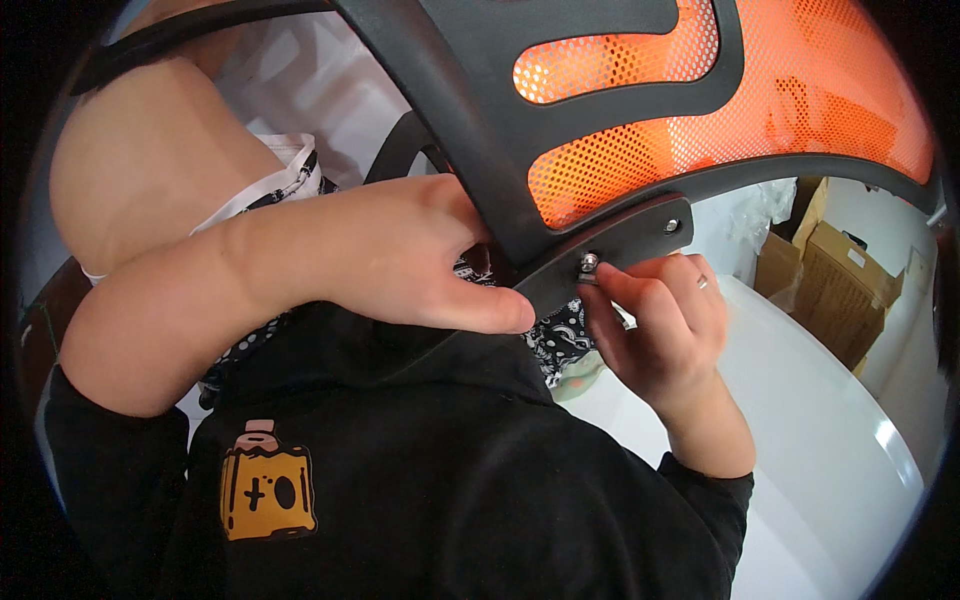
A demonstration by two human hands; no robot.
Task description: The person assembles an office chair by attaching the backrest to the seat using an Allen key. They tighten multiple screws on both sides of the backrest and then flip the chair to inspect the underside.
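The backrest frame (450, 90) of an office chair, black plastic with orange mesh (800, 100), lies slanted across my lap. My left hand (430, 265) is closed around the lower part of the frame. Its thumb rests along a flat black bar (620, 240) joined to the frame's lower edge, while the other fingers are hidden behind. My right hand (660, 315) pinches a small silver bolt (588, 264) at a hole in this bar. Another silver bolt (672, 226) sits at the bar's far right end.
A white, smooth curved surface (820, 430) spreads out on the right. Beyond it stand brown cardboard boxes (835, 285), with crumpled clear plastic (755, 215) beside them. My bare knee (150, 150) is up at the left, close to the frame.
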